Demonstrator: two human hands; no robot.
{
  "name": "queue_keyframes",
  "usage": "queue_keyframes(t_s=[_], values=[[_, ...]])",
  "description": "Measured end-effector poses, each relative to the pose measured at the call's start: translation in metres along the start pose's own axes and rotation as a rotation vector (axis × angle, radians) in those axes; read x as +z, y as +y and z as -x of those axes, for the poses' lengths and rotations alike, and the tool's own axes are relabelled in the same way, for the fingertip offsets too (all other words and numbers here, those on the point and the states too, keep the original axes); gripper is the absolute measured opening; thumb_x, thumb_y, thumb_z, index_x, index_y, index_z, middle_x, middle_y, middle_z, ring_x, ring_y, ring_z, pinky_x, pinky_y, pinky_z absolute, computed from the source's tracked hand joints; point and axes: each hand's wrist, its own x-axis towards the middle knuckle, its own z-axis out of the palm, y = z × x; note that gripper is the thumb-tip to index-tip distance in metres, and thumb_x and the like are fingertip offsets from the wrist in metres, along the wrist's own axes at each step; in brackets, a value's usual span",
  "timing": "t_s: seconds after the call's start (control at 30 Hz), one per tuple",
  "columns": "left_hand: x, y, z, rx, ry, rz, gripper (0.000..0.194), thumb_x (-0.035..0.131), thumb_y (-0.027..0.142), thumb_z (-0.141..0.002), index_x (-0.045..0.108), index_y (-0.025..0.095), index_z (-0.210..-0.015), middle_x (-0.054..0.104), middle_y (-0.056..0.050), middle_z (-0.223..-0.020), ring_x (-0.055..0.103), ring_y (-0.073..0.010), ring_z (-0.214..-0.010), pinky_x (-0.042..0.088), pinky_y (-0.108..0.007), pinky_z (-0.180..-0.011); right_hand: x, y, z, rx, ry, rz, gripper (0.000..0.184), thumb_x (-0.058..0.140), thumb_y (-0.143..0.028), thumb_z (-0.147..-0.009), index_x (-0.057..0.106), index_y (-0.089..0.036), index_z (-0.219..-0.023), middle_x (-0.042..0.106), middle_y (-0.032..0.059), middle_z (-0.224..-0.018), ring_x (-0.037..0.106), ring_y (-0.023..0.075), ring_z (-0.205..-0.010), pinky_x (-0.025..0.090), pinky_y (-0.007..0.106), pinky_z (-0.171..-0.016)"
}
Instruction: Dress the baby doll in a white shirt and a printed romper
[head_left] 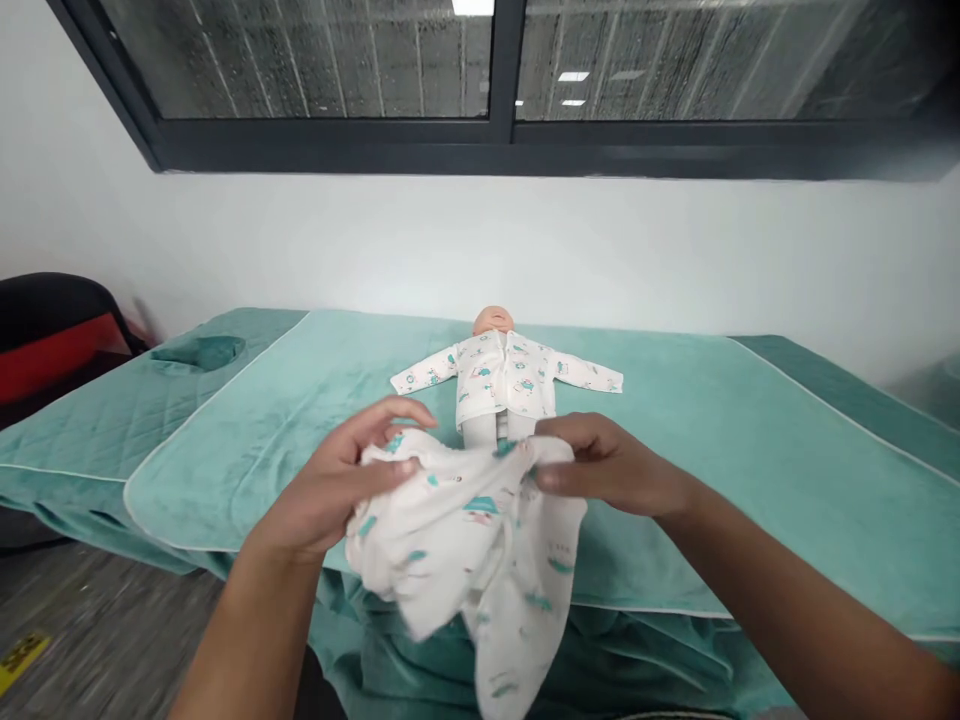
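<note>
A bunched, printed white garment (450, 545) is grasped loosely by the left hand (322, 490) and pinched by the right hand (619, 468), on the near side of the doll (493, 319). Through uneven folds, its hanging ends could be twisted or its opening missed.

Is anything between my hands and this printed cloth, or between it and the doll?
Nothing visible: left hand and right hand hold the cloth, which hides the doll's lower legs; I can't see behind it.
</note>
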Motion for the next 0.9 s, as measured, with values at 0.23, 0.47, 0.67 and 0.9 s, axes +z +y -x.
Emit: queue_keyframes(t_s=[0.23,0.47,0.67,0.9], values=[[0.036,-0.026,-0.012,-0.083,-0.123,-0.161,0.02,0.071,0.037,-0.079,0.068,0.017,-0.081,0.066,-0.001,-0.076,0.061,-0.0161,-0.069,0.045,-0.022,-0.058,0.023,0.026,-0.009,0.113,0.352,-0.048,0.032,0.063,-0.048,-0.089,0.06,-0.019,-0.076,0.056,-0.0032,-0.067,0.05,0.0096,-0.059,0.04,0.022,-0.054],[0.05,-0.049,-0.035,-0.157,0.135,0.274,0.039,0.066,0.048,-0.085,0.066,0.016,-0.108,0.072,-0.007,-0.091,0.066,-0.018,-0.075,0.051,-0.027,-0.068,-0.001,0.044,-0.001,0.364,0.013,-0.103,0.028,0.075,-0.042,-0.079,0.074,-0.019,-0.093,0.072,0.0034,-0.089,0.066,0.0189,-0.079,0.05,0.03,-0.071],[0.053,-0.057,-0.039,-0.31,-0.221,0.103,0.039,0.08,0.035,-0.074,0.071,0.016,-0.106,0.074,-0.01,-0.098,0.069,-0.023,-0.083,0.052,-0.03,-0.074,-0.002,0.056,-0.009,0.191,0.593,-0.42,0.024,0.076,-0.039,-0.079,0.07,-0.018,-0.089,0.072,0.0025,-0.083,0.064,0.0169,-0.072,0.049,0.028,-0.067],[0.05,-0.076,-0.05,-0.147,0.126,0.386,0.035,0.077,0.036,-0.076,0.068,0.016,-0.103,0.073,-0.006,-0.088,0.068,-0.0188,-0.073,0.051,-0.027,-0.067,0.008,0.076,-0.006,0.205,0.481,-0.576,0.047,0.068,-0.055,-0.082,0.069,-0.017,-0.11,0.073,0.0084,-0.092,0.067,0.0218,-0.08,0.052,0.032,-0.07]])
